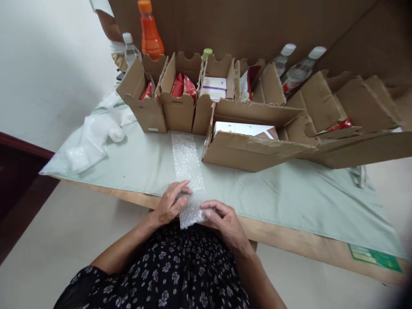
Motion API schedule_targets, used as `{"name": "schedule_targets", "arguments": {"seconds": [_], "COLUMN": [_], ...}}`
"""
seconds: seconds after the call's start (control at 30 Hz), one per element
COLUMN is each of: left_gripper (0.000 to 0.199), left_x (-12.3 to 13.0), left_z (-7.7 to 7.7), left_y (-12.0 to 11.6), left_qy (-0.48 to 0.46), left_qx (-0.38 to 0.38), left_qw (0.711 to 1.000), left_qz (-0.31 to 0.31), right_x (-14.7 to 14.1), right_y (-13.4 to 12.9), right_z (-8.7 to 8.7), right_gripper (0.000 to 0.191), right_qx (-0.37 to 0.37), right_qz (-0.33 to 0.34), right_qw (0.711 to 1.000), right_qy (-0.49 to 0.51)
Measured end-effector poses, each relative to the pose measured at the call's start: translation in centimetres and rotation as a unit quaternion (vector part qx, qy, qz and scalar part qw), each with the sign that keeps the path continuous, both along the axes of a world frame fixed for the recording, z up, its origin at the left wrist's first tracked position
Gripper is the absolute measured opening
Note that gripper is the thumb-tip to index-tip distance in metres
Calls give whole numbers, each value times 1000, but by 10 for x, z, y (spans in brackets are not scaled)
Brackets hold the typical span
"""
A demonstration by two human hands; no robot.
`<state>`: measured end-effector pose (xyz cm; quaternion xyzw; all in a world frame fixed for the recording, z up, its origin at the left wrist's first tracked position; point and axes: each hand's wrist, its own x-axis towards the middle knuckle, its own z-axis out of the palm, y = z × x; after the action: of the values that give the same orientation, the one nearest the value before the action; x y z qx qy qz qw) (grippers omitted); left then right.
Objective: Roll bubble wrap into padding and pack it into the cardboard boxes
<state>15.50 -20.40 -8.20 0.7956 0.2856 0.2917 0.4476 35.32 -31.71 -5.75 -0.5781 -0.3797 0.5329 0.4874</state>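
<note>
A strip of bubble wrap (188, 163) lies across the cloth from the boxes to the table's front edge, its near end folded or doubled at the edge. My left hand (172, 201) pinches the left side of the near part, thumb and fingers curled round it. On the right side, my right hand (224, 219) holds the same near part between thumb and fingers. Whether anything is wrapped inside the near part cannot be made out.
Cardboard boxes (180, 112) with packets stand along the back, one box (244, 156) nearer me. Bottles (151, 38) rise behind them. Crumpled plastic wrap (92, 141) lies at the left, a green card (375, 257) at the right edge. A person's arm (109, 25) shows behind.
</note>
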Motion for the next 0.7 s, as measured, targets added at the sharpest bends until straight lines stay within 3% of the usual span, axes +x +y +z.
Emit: {"name": "schedule_targets", "arguments": {"seconds": [0.1, 0.17, 0.27, 0.37, 0.43, 0.57, 0.7], "left_gripper": [59, 69, 72, 48, 33, 21, 17], "left_x": [-3, -2, 1, 3, 4, 2, -1], "left_z": [2, 1, -4, -9, -9, -8, -9], "left_y": [4, 9, 10, 8, 5, 0, -4], "left_qy": [-17, 12, 53, 79, 100, 122, 116], "left_qx": [-72, -75, -10, 87, 132, 174, 188], "left_qw": [997, 996, 990, 979, 973, 960, 955], "left_qz": [20, 53, 134, 166, 160, 182, 197], "right_x": [-2, -4, -7, -8, -7, -6, -1], "right_y": [25, 41, 56, 59, 58, 51, 39], "right_z": [-4, -9, -18, -24, -26, -28, -29], "right_gripper": [38, 52, 71, 84, 88, 87, 63], "right_qx": [25, 27, 12, -3, -5, 28, 124], "right_qz": [-67, -76, -48, -24, -18, -26, -18], "right_qw": [992, 985, 982, 983, 986, 993, 988], "right_qy": [107, 155, 184, 179, 168, 113, -94]}}
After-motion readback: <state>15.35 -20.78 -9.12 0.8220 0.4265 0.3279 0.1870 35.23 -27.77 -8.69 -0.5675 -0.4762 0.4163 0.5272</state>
